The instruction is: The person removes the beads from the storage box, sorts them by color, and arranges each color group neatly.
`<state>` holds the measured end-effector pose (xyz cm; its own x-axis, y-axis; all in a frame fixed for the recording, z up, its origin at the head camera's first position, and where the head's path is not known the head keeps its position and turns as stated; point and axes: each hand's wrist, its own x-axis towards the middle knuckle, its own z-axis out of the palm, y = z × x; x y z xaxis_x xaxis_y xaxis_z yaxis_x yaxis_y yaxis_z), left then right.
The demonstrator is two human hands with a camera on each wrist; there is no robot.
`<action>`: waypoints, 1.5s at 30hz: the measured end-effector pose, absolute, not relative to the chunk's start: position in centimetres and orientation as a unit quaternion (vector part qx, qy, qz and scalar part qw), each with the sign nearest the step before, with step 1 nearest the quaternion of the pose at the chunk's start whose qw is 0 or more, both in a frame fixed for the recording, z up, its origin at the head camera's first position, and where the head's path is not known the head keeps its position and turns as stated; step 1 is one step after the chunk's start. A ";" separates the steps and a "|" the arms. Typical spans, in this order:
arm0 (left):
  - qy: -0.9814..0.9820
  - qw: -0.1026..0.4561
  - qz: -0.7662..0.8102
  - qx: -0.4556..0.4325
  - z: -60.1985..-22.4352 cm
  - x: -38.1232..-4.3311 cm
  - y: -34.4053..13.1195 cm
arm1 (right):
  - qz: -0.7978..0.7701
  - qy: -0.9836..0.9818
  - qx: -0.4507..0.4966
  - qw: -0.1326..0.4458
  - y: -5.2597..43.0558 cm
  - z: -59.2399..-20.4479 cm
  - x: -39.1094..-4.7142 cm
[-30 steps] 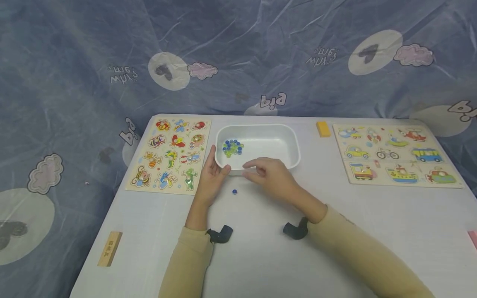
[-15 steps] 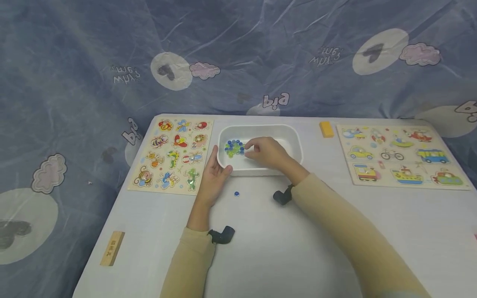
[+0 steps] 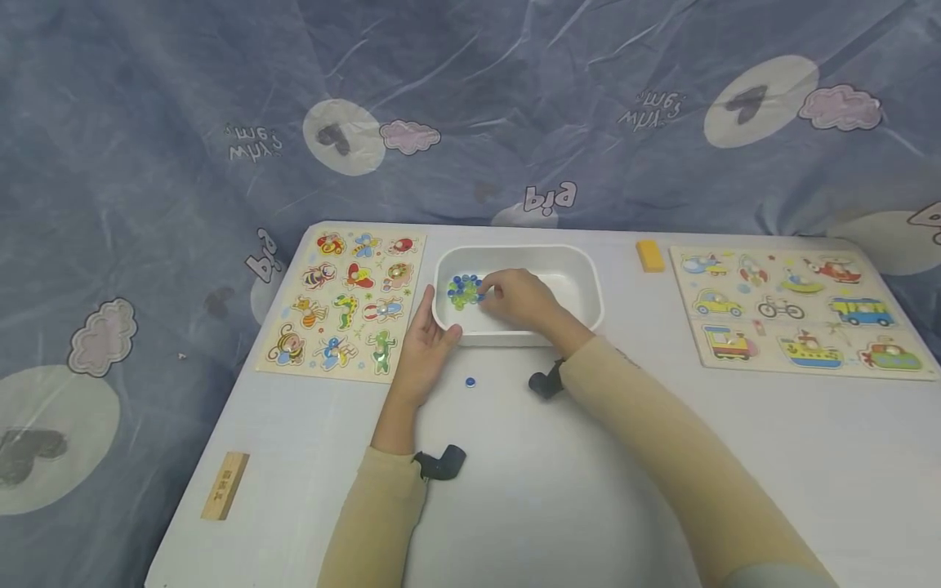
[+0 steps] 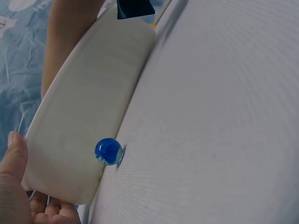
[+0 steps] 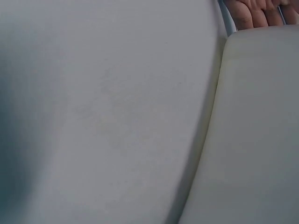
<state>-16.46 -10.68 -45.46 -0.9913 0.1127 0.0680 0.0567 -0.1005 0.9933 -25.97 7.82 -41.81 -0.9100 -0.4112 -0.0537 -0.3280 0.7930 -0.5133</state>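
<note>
**Right hand now at the beads**

Its fingertips are drawn together; whether they pinch one, I cannot tell. A second ago they hovered by the near rim of the white tray; work now sits inside. The left hand grips the tray's left end. One blue bead lies outside.

I count one tub. At it: one left hand, one right hand; in it: marbles too small to count; before it: one blue marble; to its left and right: one puzzle board and one block each.
</note>
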 end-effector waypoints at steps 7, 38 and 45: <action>0.654 0.014 0.752 0.076 -45.6 -16.5 -10.7 | -0.275 0.930 -0.223 0.100 6.5 -41.7 -26.1; 0.663 0.013 0.745 0.063 -45.3 -16.5 -10.6 | -0.229 0.940 -0.236 0.092 4.9 -41.2 -25.8; 0.672 0.013 0.737 0.069 -45.1 -16.3 -10.6 | -0.283 0.932 -0.221 0.049 7.3 -39.4 -23.9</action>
